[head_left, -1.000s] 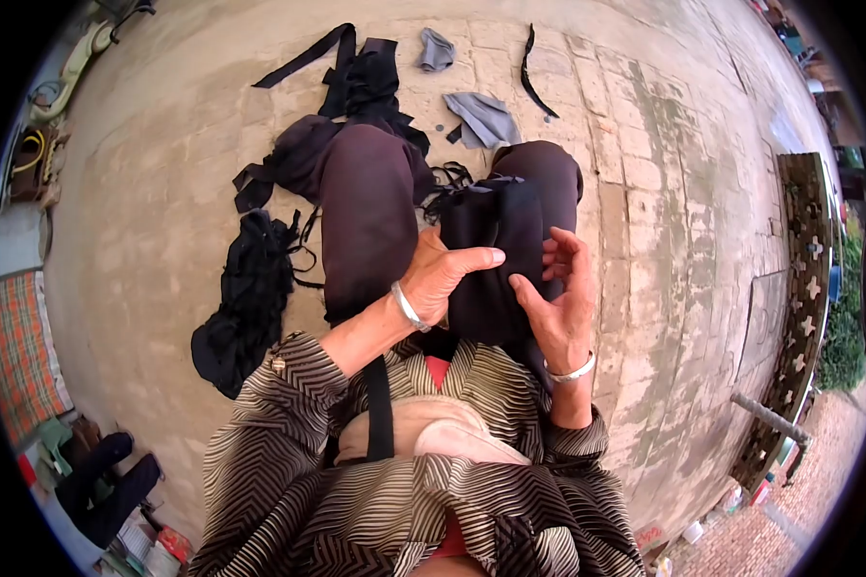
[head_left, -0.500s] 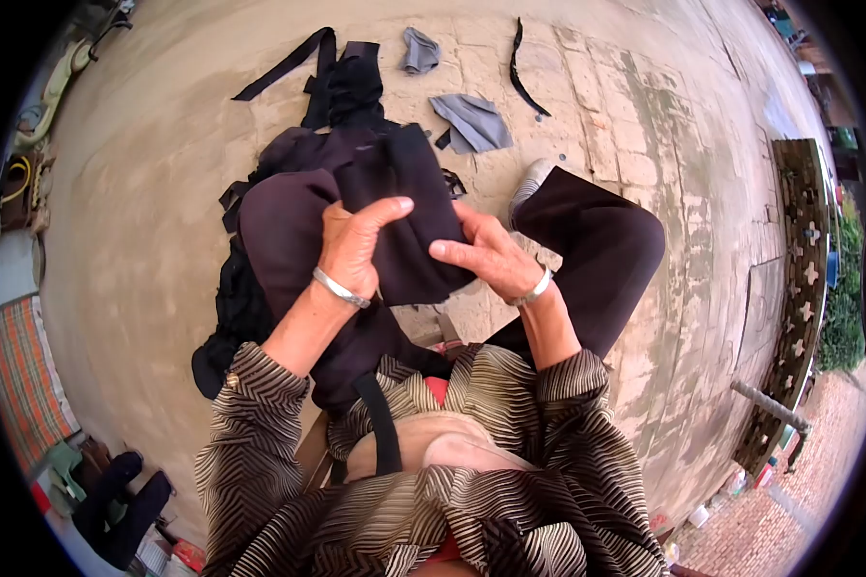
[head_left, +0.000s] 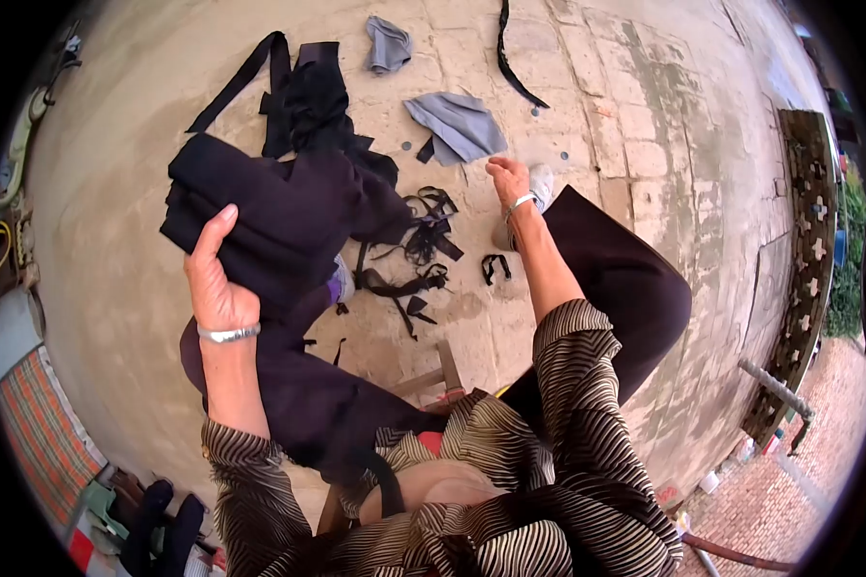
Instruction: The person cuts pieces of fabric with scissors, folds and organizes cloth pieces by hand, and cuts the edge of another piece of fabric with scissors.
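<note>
My left hand point(head_left: 219, 288) grips a folded piece of dark cloth point(head_left: 245, 216) over my knee, with the thumb on top and the other fingers hidden beneath. More black fabric point(head_left: 318, 96) lies on the ground beyond it. My right hand point(head_left: 512, 181) reaches forward beside my shoe point(head_left: 542, 183), holding nothing that I can see, its fingers partly bent and apart. Just past those fingertips lies a grey cloth piece point(head_left: 460, 125). Black fabric scraps and strips point(head_left: 431, 226) are scattered between my legs, near a small black loop point(head_left: 496, 269).
A smaller grey cloth point(head_left: 388, 45) and a long black strip point(head_left: 513, 58) lie farther out on the worn paving. A wooden stool leg point(head_left: 449, 367) shows beneath me. At left is a striped cloth point(head_left: 48, 418); a low patterned wall point(head_left: 810, 260) runs along the right.
Both hands were on the dark cloth. My left hand has carried it left, my right hand has let go and moved forward right, and the scraps between my legs are now uncovered.
</note>
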Tool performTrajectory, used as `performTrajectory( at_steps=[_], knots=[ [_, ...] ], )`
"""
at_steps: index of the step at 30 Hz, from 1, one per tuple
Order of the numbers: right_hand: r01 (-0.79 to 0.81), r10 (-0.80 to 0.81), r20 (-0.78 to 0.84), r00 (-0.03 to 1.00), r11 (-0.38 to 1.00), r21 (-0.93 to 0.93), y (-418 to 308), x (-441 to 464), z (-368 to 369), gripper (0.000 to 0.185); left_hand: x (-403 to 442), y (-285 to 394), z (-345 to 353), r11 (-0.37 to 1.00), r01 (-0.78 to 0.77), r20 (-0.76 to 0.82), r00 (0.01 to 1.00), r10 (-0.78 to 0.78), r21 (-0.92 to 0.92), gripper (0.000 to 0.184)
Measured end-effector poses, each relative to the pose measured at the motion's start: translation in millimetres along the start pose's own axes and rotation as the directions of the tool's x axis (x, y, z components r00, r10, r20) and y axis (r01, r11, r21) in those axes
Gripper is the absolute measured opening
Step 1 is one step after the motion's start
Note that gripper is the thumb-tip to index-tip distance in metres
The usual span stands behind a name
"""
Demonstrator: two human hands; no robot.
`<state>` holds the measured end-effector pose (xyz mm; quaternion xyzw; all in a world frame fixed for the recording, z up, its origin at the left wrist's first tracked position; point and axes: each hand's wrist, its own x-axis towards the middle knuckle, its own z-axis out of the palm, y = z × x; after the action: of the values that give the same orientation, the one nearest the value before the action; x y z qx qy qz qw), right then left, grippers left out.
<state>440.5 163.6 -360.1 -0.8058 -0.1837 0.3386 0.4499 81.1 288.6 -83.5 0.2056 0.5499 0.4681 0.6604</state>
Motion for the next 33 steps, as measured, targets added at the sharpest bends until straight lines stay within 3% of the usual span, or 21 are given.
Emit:
performTrajectory(
  at_steps=[2, 4, 6, 8, 10, 12, 13, 16, 18, 20, 22, 24, 25, 26, 27, 28, 29, 30, 31, 32, 33],
  knots=[
    [0.005, -0.002, 0.041, 0.999, 0.997, -0.079, 8, 41, 6, 0.037, -11, 5, 12, 0.999, -0.023, 0.03, 0.999, 0.024, -0.027, 0.02],
    [0.252, -0.237, 0.088, 0.967, 0.867, -0.43, -1, 64, 9, 0.038, -8, 11, 3, 0.991, 0.062, 0.05, 0.997, -0.056, -0.119, 0.022],
    [0.193, -0.155, 0.129, 0.979, 0.904, -0.38, -1, 88, 17, 0.04, -10, 17, 0, 0.977, 0.101, 0.025, 0.995, -0.098, -0.19, 0.023],
    [0.265, -0.223, 0.144, 0.964, 0.836, -0.48, 9, 115, 29, 0.04, -11, 20, -5, 0.971, 0.103, 0.01, 0.995, -0.103, -0.217, 0.025],
    [0.218, -0.153, 0.166, 0.974, 0.826, -0.519, 10, 139, 38, 0.039, -12, 24, -6, 0.965, 0.097, -0.002, 0.995, -0.1, -0.244, 0.027],
    [0.225, -0.056, 0.265, 0.963, 0.711, -0.666, 14, 161, 41, 0.04, -14, 26, -3, 0.926, 0.159, 0.04, 0.987, -0.155, -0.343, 0.034],
    [0.198, -0.023, 0.243, 0.97, 0.656, -0.728, 20, 169, 46, 0.041, -14, 25, -11, 0.927, 0.141, 0.025, 0.99, -0.141, -0.347, 0.04],
    [0.208, 0.022, 0.303, 0.953, 0.68, -0.703, 31, 182, 46, 0.042, -15, 24, -7, 0.945, 0.138, -0.003, 0.989, -0.146, -0.295, 0.04],
    [0.221, -0.062, 0.249, 0.966, 0.693, -0.687, 31, 176, 44, 0.041, -14, 24, -5, 0.954, 0.142, -0.021, 0.988, -0.153, -0.264, 0.039],
    [0.3, -0.196, 0.297, 0.934, 0.883, -0.361, -3, 154, 26, 0.036, -14, 24, -1, 0.965, 0.127, -0.014, 0.991, -0.134, -0.23, 0.039],
    [0.018, -0.054, 0.281, 0.958, 0.991, 0.131, -67, 106, 5, 0.026, -13, 23, 5, 0.962, 0.137, 0.044, 0.991, -0.13, -0.236, 0.032],
    [0.014, -0.094, 0.14, 0.986, 0.873, 0.488, -103, 66, -17, 0.016, -13, 23, 7, 0.959, 0.152, 0.107, 0.986, -0.13, -0.239, 0.026],
    [0.044, -0.126, 0.075, 0.989, 0.741, 0.67, -103, 57, -24, 0.014, -14, 23, 5, 0.961, 0.143, 0.1, 0.987, -0.123, -0.236, 0.025],
    [0.051, -0.131, 0.07, 0.989, 0.74, 0.67, -87, 60, -27, 0.014, -15, 22, 3, 0.963, 0.135, 0.094, 0.989, -0.115, -0.233, 0.024],
    [0.036, -0.042, 0.013, 0.999, 0.943, 0.331, -60, 68, -27, 0.016, -17, 21, 3, 0.962, 0.135, 0.1, 0.988, -0.115, -0.235, 0.024],
    [-0.023, 0.019, -0.076, 0.997, 0.998, -0.054, -44, 71, -30, 0.018, -19, 20, 4, 0.976, 0.105, 0.013, 0.994, -0.104, -0.192, 0.027],
    [0.102, -0.188, -0.153, 0.97, 0.889, -0.447, -45, 67, -36, 0.023, -18, 20, 7, 0.986, 0.073, -0.071, 0.994, -0.084, -0.148, 0.03],
    [0.021, -0.019, -0.034, 0.999, 0.998, 0.055, -52, 61, -47, 0.025, -17, 19, 10, 0.986, 0.057, -0.066, 0.995, -0.068, -0.157, 0.03],
    [0.057, -0.058, -0.008, 0.998, 0.93, 0.363, -74, 47, -49, 0.027, -17, 19, 14, 0.988, 0.06, -0.078, 0.994, -0.072, -0.145, 0.029],
    [0.065, -0.083, -0.001, 0.997, 0.774, 0.63, -99, 28, -52, 0.029, -20, 20, 15, 0.989, 0.083, -0.089, 0.992, -0.094, -0.123, 0.028],
    [0.033, -0.049, 0.003, 0.999, 0.716, 0.697, -115, 18, -54, 0.033, -18, 18, 3, 0.985, 0.091, -0.061, 0.993, -0.101, -0.145, 0.029]
  ],
)
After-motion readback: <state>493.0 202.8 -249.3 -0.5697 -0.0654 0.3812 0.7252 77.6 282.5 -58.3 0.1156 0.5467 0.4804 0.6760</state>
